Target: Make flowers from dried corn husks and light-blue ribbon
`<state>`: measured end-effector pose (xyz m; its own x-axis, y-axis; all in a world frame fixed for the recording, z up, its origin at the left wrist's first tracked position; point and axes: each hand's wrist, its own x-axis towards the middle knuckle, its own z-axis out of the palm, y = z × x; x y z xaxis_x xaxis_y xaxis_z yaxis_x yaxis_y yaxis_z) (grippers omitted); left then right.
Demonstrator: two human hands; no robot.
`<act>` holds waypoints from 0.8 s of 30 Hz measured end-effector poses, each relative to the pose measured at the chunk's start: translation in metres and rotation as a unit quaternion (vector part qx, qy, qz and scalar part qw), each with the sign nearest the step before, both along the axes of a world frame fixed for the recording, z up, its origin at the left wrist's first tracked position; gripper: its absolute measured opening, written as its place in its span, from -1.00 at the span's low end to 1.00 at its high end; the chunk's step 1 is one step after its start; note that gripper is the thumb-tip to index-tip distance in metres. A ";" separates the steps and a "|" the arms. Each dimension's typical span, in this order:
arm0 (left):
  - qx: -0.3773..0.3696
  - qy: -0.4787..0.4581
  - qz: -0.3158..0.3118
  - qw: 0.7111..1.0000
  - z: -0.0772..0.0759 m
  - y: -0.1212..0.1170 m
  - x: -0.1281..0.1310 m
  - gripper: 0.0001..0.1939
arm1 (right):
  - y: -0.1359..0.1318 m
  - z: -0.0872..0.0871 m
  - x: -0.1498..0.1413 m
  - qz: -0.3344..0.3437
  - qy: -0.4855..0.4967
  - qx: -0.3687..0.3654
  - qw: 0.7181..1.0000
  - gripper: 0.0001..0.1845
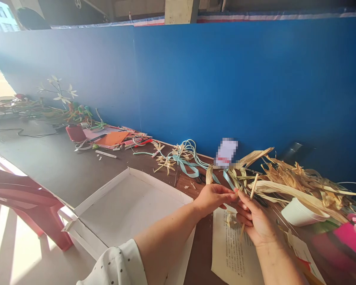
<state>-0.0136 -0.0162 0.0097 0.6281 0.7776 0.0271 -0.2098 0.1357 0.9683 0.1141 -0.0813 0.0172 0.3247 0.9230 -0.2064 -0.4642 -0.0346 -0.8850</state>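
Observation:
My left hand (215, 198) reaches in from the left with thumb and fingers pinched together. A small pale yellow piece of corn husk (237, 193) shows at the fingertips, where both hands meet. My right hand (253, 217) is closed around a thin pale stick (254, 185), which slants up past the thumb. Below the hands lies a printed sheet of paper (224, 253), with small husk scraps (231, 218) above or on it; I cannot tell which. To the right spreads a heap of dry corn husks (296, 174).
A shallow white box (121, 209) lies left of my hands. Beyond it are husk flowers (166, 164), a light-blue ribbon (185, 166) and orange paper (114, 138). A white cup (302, 213) lies tipped at right. A blue partition (225, 87) borders the table; a red chair (23, 198) stands left.

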 end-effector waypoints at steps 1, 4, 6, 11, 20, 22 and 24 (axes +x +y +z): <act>-0.010 -0.005 0.002 1.000 -0.001 -0.001 0.001 -0.58 | 0.000 0.000 -0.001 -0.001 -0.013 0.000 1.000 -0.70; -0.035 -0.017 0.018 0.999 -0.004 0.001 0.003 -0.57 | -0.001 0.000 -0.004 0.010 -0.049 0.003 0.999 -0.71; -0.040 -0.020 0.025 0.999 -0.005 0.004 0.002 -0.57 | -0.001 0.000 -0.004 0.028 -0.050 0.006 0.998 -0.68; -0.012 -0.032 0.001 0.999 0.000 0.012 -0.009 -0.56 | -0.005 0.000 -0.002 0.040 -0.070 -0.021 0.997 -0.64; 0.066 0.092 -0.013 0.994 0.002 0.019 -0.017 -0.62 | -0.010 0.002 -0.002 0.042 -0.166 -0.048 0.984 -0.58; 0.087 0.105 -0.022 0.990 -0.001 0.020 -0.015 -0.64 | -0.009 0.003 -0.002 0.039 -0.189 -0.051 0.980 -0.64; 0.102 0.111 -0.038 0.988 -0.003 0.021 -0.014 -0.66 | -0.008 0.001 -0.001 0.037 -0.224 -0.059 0.972 -0.67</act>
